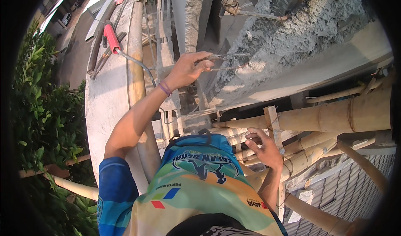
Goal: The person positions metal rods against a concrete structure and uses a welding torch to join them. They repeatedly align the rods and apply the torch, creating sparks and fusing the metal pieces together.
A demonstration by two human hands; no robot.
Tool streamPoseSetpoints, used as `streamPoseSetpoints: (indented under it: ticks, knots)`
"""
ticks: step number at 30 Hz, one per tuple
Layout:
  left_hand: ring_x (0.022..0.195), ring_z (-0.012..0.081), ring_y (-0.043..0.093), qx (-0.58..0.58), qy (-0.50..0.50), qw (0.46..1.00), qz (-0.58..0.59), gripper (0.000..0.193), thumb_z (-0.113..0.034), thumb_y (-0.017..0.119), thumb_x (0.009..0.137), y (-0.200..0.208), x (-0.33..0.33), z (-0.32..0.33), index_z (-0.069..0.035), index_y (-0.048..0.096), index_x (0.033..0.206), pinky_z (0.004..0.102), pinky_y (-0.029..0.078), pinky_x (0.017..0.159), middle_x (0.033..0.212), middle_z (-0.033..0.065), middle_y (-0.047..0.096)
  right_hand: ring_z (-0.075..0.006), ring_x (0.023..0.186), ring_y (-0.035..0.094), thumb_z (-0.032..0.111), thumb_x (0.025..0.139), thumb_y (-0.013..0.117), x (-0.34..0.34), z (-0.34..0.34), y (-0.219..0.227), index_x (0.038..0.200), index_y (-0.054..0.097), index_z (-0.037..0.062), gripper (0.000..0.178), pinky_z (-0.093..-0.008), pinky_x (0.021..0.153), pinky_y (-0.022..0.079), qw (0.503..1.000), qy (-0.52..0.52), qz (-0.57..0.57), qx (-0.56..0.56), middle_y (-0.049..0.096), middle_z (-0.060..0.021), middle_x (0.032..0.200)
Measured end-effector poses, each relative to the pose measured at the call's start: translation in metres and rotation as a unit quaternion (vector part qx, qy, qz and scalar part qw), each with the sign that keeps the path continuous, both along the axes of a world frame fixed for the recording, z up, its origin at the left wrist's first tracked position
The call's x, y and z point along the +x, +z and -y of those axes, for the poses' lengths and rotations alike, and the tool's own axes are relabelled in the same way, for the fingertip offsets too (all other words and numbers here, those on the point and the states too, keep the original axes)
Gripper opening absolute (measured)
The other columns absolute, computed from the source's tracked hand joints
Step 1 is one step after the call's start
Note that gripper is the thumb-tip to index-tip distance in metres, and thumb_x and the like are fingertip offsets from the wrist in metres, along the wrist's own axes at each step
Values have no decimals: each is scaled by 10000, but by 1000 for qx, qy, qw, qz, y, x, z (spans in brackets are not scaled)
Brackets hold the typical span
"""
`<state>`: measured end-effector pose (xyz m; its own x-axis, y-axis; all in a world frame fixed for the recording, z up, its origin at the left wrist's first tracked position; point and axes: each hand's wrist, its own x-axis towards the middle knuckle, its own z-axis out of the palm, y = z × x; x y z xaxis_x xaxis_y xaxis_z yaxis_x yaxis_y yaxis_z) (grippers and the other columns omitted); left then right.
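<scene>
My left hand [193, 68] is closed around a thin grey metal piece [225, 61] whose two slim prongs reach right to the rough grey concrete [267, 56]. I cannot tell whether it is a loose tool or a bar fixed in the concrete. My right hand [266, 151] hangs over the bamboo poles, nearest an upright wooden strip [273, 127]. Its fingers are bent, thumb apart, and nothing shows in them. A tool with a red handle [111, 38] lies on the ledge beyond my left forearm. From it a thin grey bent line [140, 63] runs towards that forearm.
Thick bamboo poles [326, 117] cross in front of me and to my right. A bar tied with wire [230, 6] juts from the concrete above. A pale ledge [106, 98] carries dark metal rods [100, 48]. Green foliage [46, 127] lies left, roof tiles [334, 194] lower right.
</scene>
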<state>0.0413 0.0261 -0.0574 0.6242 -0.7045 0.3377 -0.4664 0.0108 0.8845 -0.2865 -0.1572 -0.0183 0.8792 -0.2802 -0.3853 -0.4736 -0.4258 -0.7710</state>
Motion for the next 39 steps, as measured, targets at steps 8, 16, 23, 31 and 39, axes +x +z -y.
streamPoseSetpoints:
  ticks: [8,16,23,31,39]
  knots:
    - [858,138,697,44,-8,999,3,401,-354,611,1022,5,2,-5,12,676,1173,289,553,769,979,87,746,-228,1007,691,256,954,727,-6,-1,-3,1329,555,-2,487,-364,868,541,1000,-13,-4,1,717,-165,1083]
    - [886,146,707,38,-2,999,4,400,-347,610,1022,3,3,-6,20,677,1166,298,562,800,986,96,745,-236,985,700,275,948,730,-6,0,-2,1329,556,-3,503,-364,851,545,1000,0,5,-25,725,-160,1068]
    - [892,151,713,54,-4,998,26,413,-353,604,1024,4,5,-6,29,672,1165,298,564,807,985,104,745,-247,980,707,279,949,725,-5,-1,-3,1332,558,-1,503,-371,851,547,1000,-1,9,-13,725,-165,1078]
    - [757,178,702,30,19,998,44,266,-237,617,1004,8,2,-1,3,693,1092,319,528,716,808,110,723,-262,957,716,279,953,713,-1,1,-9,1319,570,15,473,-377,834,549,1000,0,5,-12,718,-172,1084]
    - [750,144,686,23,18,999,15,228,-191,626,1000,10,2,0,9,688,1089,311,527,706,823,103,703,-283,939,717,278,952,710,9,7,-4,1327,568,45,464,-387,814,549,997,51,45,-24,713,-183,1077]
